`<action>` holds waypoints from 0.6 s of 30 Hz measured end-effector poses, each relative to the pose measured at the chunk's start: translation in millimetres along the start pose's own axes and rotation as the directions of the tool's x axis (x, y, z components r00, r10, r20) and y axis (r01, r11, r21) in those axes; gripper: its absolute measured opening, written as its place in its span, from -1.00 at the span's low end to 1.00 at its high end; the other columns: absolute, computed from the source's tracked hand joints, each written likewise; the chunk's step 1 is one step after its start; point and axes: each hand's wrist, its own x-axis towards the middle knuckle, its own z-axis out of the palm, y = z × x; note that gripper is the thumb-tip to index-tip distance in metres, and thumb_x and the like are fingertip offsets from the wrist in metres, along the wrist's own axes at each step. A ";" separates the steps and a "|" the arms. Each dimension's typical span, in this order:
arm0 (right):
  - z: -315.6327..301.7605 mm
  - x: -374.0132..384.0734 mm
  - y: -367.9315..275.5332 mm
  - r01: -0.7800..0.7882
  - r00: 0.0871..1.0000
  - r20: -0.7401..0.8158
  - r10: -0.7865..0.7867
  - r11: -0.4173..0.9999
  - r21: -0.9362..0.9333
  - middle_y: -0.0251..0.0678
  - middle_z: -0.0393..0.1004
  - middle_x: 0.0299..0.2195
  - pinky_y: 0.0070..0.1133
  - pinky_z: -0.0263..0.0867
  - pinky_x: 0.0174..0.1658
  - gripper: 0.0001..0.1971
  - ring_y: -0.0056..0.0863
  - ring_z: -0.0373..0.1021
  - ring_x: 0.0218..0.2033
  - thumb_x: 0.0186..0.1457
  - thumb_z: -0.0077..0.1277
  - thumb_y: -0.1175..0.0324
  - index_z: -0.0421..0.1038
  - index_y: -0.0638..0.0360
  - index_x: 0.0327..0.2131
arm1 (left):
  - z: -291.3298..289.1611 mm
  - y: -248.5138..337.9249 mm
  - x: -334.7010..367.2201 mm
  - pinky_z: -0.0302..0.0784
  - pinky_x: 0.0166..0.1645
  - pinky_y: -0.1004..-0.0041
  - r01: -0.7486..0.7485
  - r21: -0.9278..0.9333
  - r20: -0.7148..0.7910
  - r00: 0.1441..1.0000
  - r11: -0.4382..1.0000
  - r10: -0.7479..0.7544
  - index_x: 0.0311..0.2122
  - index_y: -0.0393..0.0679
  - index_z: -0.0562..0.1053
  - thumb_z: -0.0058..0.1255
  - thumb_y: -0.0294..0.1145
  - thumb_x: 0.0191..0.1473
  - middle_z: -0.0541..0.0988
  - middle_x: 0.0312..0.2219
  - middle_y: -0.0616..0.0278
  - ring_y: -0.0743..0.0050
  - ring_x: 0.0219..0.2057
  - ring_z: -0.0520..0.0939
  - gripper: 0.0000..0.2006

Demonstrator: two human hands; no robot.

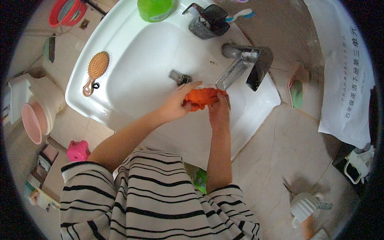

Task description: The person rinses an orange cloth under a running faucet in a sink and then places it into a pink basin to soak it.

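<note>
A wet-looking, crumpled orange-red cloth [203, 98] is bunched between my hands over the white washbasin [134, 56]. My left hand [175, 105] is closed on its left end, with one finger stretched along the top. My right hand [219, 114] grips the right end, just below the spout of the metal faucet [235, 71]. Whether water runs from the spout, I cannot tell. Beyond my left fingers, a dark metal drain stopper [180, 77] stands up in the basin.
On the left rim lies a wooden hairbrush [98, 66]. A green bottle [155, 11] and a black cup [207, 25] holding a toothbrush [242, 15] stand along the far rim. A printed white sheet [346, 80] hangs at right. Lower left are a pink stool [78, 151] and pink basin [32, 123].
</note>
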 end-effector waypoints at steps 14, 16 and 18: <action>-2.0 34.4 32.6 -0.098 0.950 0.312 0.030 0.974 0.206 -0.25 0.34 -0.19 -0.43 0.23 -0.07 -0.71 -0.40 0.29 -0.14 0.06 -0.21 0.34 0.24 0.20 -0.14 | 30.2 -0.6 43.9 0.37 -0.29 0.30 0.125 -0.110 -0.169 0.975 0.986 -0.142 -0.32 -0.22 0.34 -0.19 -0.24 0.09 0.46 -0.47 0.06 0.19 -0.42 0.50 -0.77; -40.0 67.1 57.7 -0.259 0.840 0.543 0.008 0.885 0.388 -0.23 0.35 -0.22 -0.45 0.29 -0.15 -0.71 -0.39 0.32 -0.19 0.07 -0.24 0.32 0.25 0.20 -0.14 | 50.5 15.3 36.7 0.39 -0.31 0.25 -0.088 0.171 0.059 0.995 0.981 0.079 -0.35 -0.21 0.35 -0.16 -0.20 0.07 0.49 -0.47 0.06 0.09 -0.42 0.52 -0.75; -45.1 83.8 70.5 -0.252 0.887 0.457 0.059 0.893 0.374 -0.23 0.36 -0.24 -0.46 0.32 -0.20 -0.71 -0.39 0.34 -0.23 0.07 -0.25 0.30 0.26 0.20 -0.15 | 46.0 -2.7 54.5 0.42 -0.31 0.22 -0.068 0.346 0.156 0.988 0.936 0.014 -0.34 -0.13 0.40 -0.14 -0.18 0.02 0.50 -0.46 0.06 0.06 -0.40 0.53 -0.76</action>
